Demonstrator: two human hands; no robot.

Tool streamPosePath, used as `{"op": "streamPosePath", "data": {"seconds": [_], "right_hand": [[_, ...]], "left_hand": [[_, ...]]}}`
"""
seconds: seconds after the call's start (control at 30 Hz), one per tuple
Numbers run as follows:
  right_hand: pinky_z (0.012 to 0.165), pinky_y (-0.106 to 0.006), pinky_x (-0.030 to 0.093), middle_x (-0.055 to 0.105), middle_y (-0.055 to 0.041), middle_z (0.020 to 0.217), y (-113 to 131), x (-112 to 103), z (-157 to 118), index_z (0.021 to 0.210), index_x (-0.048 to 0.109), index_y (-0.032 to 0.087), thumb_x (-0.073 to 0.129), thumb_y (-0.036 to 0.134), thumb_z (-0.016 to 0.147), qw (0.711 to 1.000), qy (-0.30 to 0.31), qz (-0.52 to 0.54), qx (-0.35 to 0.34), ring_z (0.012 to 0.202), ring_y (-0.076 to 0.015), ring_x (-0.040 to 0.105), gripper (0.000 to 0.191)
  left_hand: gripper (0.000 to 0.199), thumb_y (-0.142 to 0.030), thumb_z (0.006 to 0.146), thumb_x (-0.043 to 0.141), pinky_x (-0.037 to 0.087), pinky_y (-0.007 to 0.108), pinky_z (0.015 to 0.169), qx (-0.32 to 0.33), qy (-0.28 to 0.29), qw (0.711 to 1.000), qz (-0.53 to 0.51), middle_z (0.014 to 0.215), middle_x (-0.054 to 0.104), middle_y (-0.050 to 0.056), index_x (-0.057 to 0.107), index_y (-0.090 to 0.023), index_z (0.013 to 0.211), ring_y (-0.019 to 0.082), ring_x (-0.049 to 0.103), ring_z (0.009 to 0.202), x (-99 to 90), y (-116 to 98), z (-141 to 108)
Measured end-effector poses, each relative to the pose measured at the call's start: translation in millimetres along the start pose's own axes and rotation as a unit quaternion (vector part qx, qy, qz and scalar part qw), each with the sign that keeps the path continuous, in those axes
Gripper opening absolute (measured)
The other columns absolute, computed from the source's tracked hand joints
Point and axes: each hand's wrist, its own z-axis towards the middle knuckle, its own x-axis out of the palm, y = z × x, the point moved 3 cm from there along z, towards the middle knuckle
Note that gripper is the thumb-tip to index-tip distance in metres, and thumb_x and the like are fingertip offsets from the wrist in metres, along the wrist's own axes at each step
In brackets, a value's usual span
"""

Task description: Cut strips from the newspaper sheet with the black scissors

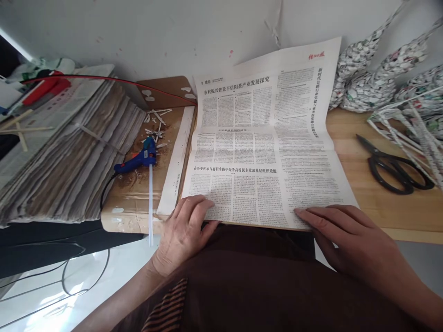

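Wooden table [349, 184], one newspaper sheet [242, 152], two hands, fingers [204, 203] loosely spread, pressing its edge

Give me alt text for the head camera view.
Two bare hands, left and right, rest on the near edge of an open newspaper on a wooden table. A blue glue gun and a stack of papers sit to the left; black scissors lie to the right.
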Motion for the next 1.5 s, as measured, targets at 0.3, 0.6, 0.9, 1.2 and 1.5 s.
{"op": "streamPosePath", "data": {"seconds": [0.3, 0.6, 0.9, 1.2, 1.5], "right_hand": [[0.086, -0.044, 0.051, 0.072, -0.0067, 0.108, -1, 2, -2, 0.133, 0.06, 0.023, 0.052, 0.016, 0.095, 1.0, -0.004, 0.001, 0.001, 0.091, -0.0275, 0.062, 0.04], [0.086, -0.041, 0.05, 0.071, -0.0085, 0.107, 6, -5, 4, 0.131, 0.061, 0.016, 0.051, 0.014, 0.096, 0.999, 0.006, -0.035, -0.002, 0.09, -0.0253, 0.062, 0.037], [0.087, -0.041, 0.05, 0.071, -0.0084, 0.106, 6, -3, 4, 0.128, 0.062, 0.015, 0.051, 0.015, 0.097, 0.999, 0.011, -0.04, 0.002, 0.09, -0.0249, 0.061, 0.033], [0.085, -0.039, 0.051, 0.071, -0.0092, 0.109, 8, -9, 6, 0.129, 0.06, 0.015, 0.049, 0.013, 0.098, 0.999, 0.027, -0.039, -0.013, 0.092, -0.0246, 0.06, 0.033], [0.088, -0.048, 0.05, 0.066, -0.0098, 0.129, -1, 1, -17, 0.149, 0.047, 0.018, 0.043, 0.03, 0.093, 0.995, 0.063, -0.057, -0.043, 0.107, -0.0337, 0.059, 0.057]], "left_hand": [[0.035, -0.022, 0.089, 0.069, 0.06, 0.037, 0.083, 0.05, -0.003, 0.999, 0.017, 0.103, 0.071, 0.009, 0.063, -0.013, 0.123, 0.023, 0.065, 0.095, -1.0, 0, -4], [0.028, -0.02, 0.089, 0.07, 0.06, 0.037, 0.081, 0.053, -0.001, 0.999, 0.009, 0.102, 0.07, 0.007, 0.067, -0.014, 0.116, 0.023, 0.066, 0.096, -3.7, -1, -4], [0.031, -0.021, 0.088, 0.072, 0.058, 0.034, 0.084, 0.051, -0.003, 0.999, 0.016, 0.102, 0.071, 0.006, 0.065, -0.014, 0.117, 0.021, 0.066, 0.096, -2.3, 0, -5], [0.031, -0.009, 0.087, 0.067, 0.061, 0.037, 0.08, 0.055, 0.003, 0.998, -0.001, 0.103, 0.07, 0.007, 0.065, -0.016, 0.118, 0.022, 0.067, 0.096, -7.6, -1, -3], [0.046, -0.012, 0.096, 0.05, 0.055, 0.052, 0.102, 0.141, 0.109, 0.984, -0.001, 0.137, 0.057, 0.019, 0.054, -0.011, 0.142, 0.035, 0.05, 0.132, -12.4, 5, -21]]}}
